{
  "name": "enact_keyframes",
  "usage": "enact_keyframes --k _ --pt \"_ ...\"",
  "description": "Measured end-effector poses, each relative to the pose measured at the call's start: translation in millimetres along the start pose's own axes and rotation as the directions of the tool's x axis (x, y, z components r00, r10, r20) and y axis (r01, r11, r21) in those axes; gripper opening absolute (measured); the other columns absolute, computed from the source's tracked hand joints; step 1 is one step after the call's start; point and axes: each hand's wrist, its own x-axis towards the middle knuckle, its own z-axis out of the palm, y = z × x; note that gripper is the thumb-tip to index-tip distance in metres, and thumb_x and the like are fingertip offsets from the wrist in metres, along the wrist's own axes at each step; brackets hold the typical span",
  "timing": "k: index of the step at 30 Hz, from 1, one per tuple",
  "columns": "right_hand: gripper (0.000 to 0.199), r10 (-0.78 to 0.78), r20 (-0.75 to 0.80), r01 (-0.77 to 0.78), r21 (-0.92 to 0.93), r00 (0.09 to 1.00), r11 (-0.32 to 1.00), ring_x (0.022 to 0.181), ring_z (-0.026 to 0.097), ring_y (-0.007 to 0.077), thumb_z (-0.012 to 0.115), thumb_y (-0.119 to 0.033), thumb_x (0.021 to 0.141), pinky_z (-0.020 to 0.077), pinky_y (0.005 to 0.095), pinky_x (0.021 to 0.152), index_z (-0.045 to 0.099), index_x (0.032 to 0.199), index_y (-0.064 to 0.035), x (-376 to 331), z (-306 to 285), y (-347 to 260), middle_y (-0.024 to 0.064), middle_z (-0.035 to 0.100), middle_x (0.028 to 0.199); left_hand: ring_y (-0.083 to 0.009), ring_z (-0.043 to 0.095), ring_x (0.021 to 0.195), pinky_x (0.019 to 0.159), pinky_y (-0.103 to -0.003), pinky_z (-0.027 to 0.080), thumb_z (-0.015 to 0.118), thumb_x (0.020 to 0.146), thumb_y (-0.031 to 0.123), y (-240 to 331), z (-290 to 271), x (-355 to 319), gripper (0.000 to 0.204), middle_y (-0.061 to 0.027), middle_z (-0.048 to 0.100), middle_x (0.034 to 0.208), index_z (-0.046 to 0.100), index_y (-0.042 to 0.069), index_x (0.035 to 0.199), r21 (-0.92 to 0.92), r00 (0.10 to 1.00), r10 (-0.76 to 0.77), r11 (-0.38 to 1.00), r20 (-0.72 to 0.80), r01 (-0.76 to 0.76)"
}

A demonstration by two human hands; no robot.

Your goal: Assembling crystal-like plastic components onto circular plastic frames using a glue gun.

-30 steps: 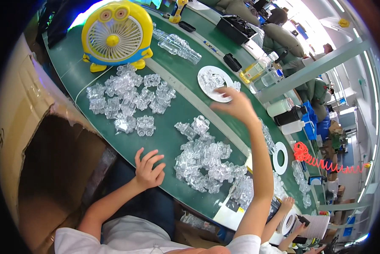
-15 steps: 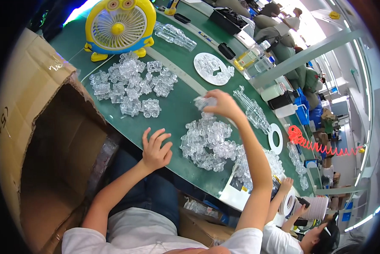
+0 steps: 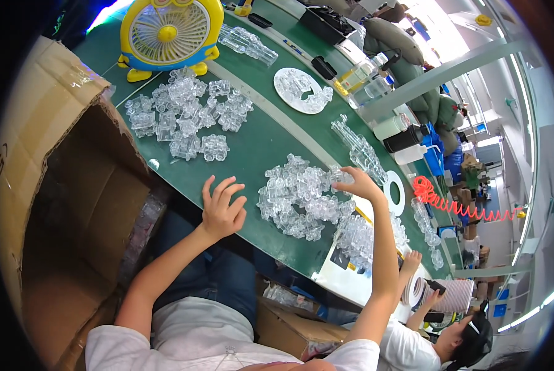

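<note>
The bare right hand (image 3: pixel 364 187) is lying nearer, at the right edge of the heaped clear plastic pieces (image 3: pixel 295 196), its grip unclear, while the left hand (image 3: pixel 221 209) is hanging with fingers apart.

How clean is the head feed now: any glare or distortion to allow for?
Head view: white glare left of the yellow fan and at upper right; near edge of the green table bows; corners black; clear plastic pieces beside the right hand visually merge.
</note>
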Motion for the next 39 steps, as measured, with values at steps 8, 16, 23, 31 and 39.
enact_keyframes --k 8,16,23,31,39 --pt "0.077 0.039 0.061 -0.043 0.077 0.997 0.996 0.116 0.049 0.0297 0.07 -0.055 0.066 0.0377 0.037 0.097 0.051 0.123 -0.0061 -8.9 -15.2 8.3 0.0176 0.052 0.123 -0.0304 0.048 0.111 0.098 -0.055 0.026 0.057 0.064 0.003 1.4 -0.1 4.6 0.018 -0.0083 0.054 0.107 0.058 0.008 0.081 -0.035 1.0 -0.011 0.999 0.007 0.011" --pt "0.041 -0.216 -0.643 0.126 -0.183 0.735 0.975 0.112 0.047 0.035 0.068 -0.031 0.078 0.037 0.0417 0.094 0.059 0.108 -0.0041 -22.8 8.4 -21.8 0.0185 0.054 0.115 -0.0312 0.051 0.102 0.089 -0.044 0.04 0.058 0.068 0.001 4.2 -102.6 -42.7 0.021 -0.0105 0.054 0.102 0.059 0.005 0.088 -0.247 0.961 -0.173 0.942 0.214 0.225" --pt "0.02 -0.236 -0.857 0.269 -0.12 0.458 0.956 0.104 0.053 0.0289 0.056 -0.013 0.087 0.0473 0.0368 0.079 0.059 0.103 -0.0026 -68.0 27.5 -103.5 0.0136 0.051 0.117 -0.0285 0.053 0.105 0.092 -0.036 0.04 0.055 0.084 0.011 9.0 -238.4 -160.4 0.03 -0.0133 0.057 0.109 0.055 0.004 0.113 -0.288 0.584 -0.317 0.638 0.748 0.715" --pt "0.015 -0.512 -0.811 0.378 -0.396 0.284 0.837 0.101 0.054 0.0276 0.056 -0.002 0.084 0.049 0.0371 0.07 0.061 0.098 -0.004 -86.7 34.3 -165.2 0.0132 0.051 0.115 -0.0118 0.058 0.09 0.08 -0.026 0.046 0.061 0.086 0.018 17.5 -424.7 -326.1 0.022 -0.0058 0.065 0.096 0.064 0.005 0.103 -0.064 0.137 -0.744 0.126 0.654 0.99" --pt "0.016 -0.632 -0.763 0.428 -0.531 0.133 0.731 0.101 0.055 0.0296 0.054 -0.001 0.084 0.0517 0.0378 0.074 0.061 0.099 -0.0045 -91.9 22.5 -201.9 0.0136 0.052 0.112 -0.0377 0.043 0.112 0.09 -0.048 0.04 0.068 0.069 0.051 -114.7 -485.9 -425.2 0.082 -0.0234 0.043 0.122 0.037 0.005 0.129 0.66 0.401 -0.665 -0.187 -0.63 0.727"
